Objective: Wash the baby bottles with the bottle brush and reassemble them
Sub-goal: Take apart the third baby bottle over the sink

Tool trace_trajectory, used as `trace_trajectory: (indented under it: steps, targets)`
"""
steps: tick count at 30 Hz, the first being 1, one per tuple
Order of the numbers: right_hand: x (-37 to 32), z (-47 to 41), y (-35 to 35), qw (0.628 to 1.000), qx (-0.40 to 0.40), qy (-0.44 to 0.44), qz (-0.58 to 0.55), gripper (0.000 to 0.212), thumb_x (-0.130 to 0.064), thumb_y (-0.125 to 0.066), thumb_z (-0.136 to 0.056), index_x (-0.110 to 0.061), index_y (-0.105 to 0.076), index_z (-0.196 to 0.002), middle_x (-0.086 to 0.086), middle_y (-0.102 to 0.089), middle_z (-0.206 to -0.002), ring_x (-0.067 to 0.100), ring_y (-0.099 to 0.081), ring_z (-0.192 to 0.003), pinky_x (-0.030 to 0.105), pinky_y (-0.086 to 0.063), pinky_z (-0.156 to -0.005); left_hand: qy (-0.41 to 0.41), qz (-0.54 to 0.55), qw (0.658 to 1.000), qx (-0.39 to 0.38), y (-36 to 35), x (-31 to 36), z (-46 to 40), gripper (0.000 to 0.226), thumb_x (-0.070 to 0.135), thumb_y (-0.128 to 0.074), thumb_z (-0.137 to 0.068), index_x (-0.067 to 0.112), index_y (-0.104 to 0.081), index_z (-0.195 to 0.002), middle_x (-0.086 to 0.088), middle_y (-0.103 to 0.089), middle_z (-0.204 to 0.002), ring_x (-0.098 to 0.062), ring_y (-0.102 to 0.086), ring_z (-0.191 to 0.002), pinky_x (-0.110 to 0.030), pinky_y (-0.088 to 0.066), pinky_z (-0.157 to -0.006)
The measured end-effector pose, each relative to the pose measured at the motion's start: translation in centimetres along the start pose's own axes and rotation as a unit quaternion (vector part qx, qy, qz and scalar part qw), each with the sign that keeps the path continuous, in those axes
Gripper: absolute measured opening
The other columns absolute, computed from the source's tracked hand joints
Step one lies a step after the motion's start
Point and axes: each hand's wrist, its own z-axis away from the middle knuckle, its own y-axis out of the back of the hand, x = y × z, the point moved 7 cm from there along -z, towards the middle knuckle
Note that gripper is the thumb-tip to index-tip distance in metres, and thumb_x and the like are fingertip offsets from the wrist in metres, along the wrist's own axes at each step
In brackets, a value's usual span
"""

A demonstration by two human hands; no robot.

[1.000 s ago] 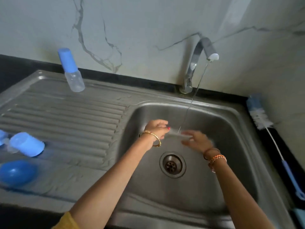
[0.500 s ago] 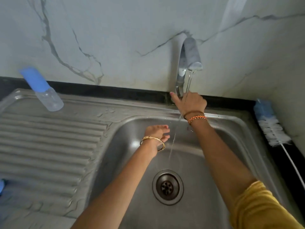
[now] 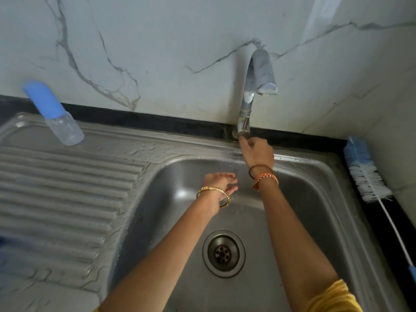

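A clear baby bottle (image 3: 67, 129) with a tall blue cap stands at the back left of the draining board. On the black counter to the right of the basin lies the bottle brush (image 3: 364, 174), its blue-and-white bristle head towards the wall. My right hand (image 3: 256, 152) is stretched to the foot of the tap (image 3: 249, 95), and its fingers pinch the lever there. My left hand (image 3: 221, 182) hangs over the basin with loosely curled fingers and holds nothing. No water runs from the spout.
The steel sink (image 3: 315, 210) has its drain (image 3: 222, 253) in the middle, between my forearms. A ribbed, wet draining board (image 3: 67, 188) lies to the left. A marble wall stands close behind the tap and at the right.
My right hand left the stream and went up to the foot of the tap. The water thinned and has stopped. My left hand stayed over the basin.
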Motion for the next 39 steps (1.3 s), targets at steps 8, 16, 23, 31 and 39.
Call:
trace_trajectory:
  steps: [8,16,23,31,39]
  targets:
    - [4.0,7.7,1.3,0.999,0.018,0.032,0.007,0.007,-0.005,-0.063,-0.079,-0.009,-0.066,-0.083,0.012,-0.066,-0.085,0.025,-0.061,-0.086,0.031,-0.044,-0.084,-0.103,-0.068,0.991,0.041,3.7,-0.4,1.0,0.029,-0.022,-0.053,-0.077,0.004,-0.066,-0.081,0.004,-0.059,-0.054,-0.003,-0.057,-0.047,-0.01,-0.046,-0.044]
    - [2.0,13.5,-1.6,0.962,-0.215,0.073,0.151,0.06,-0.028,-0.063,-0.086,-0.02,-0.039,-0.14,0.003,-0.036,-0.147,0.019,-0.031,-0.137,0.023,-0.018,-0.108,-0.142,-0.11,0.981,0.068,8.6,0.0,4.6,0.032,-0.02,-0.053,-0.077,0.008,-0.065,-0.087,-0.002,-0.053,-0.069,-0.016,-0.047,-0.058,-0.011,-0.03,-0.032]
    - [-8.0,15.5,-3.1,0.958,-0.257,0.124,0.022,0.06,-0.021,-0.068,-0.083,-0.019,-0.043,-0.137,0.008,-0.049,-0.135,0.024,-0.052,-0.118,0.031,-0.042,-0.096,-0.276,-0.124,0.945,0.123,15.0,9.0,8.2,0.038,-0.008,-0.064,-0.078,0.003,-0.062,-0.114,-0.012,-0.061,-0.114,-0.025,-0.06,-0.103,-0.034,-0.052,-0.082]
    - [-22.1,14.3,-9.1,0.929,-0.309,0.177,-0.098,0.061,-0.021,-0.066,-0.084,-0.019,-0.038,-0.138,0.009,-0.053,-0.126,0.021,-0.054,-0.113,0.029,-0.045,-0.095,-0.321,-0.104,0.907,0.253,25.7,21.3,8.1,0.058,0.0,-0.071,-0.074,0.005,-0.046,-0.126,-0.007,-0.049,-0.127,-0.018,-0.051,-0.11,-0.025,-0.043,-0.089]
    - [-30.3,11.5,-19.6,0.934,-0.307,0.129,-0.129,0.069,-0.026,-0.065,-0.086,-0.017,-0.028,-0.143,0.014,-0.045,-0.137,0.023,-0.05,-0.12,0.024,-0.045,-0.081,-0.18,-0.123,0.907,0.36,34.8,22.4,3.5,0.084,0.01,-0.081,-0.067,0.007,-0.034,-0.136,-0.012,-0.034,-0.139,-0.03,-0.046,-0.123,-0.038,-0.046,-0.095]
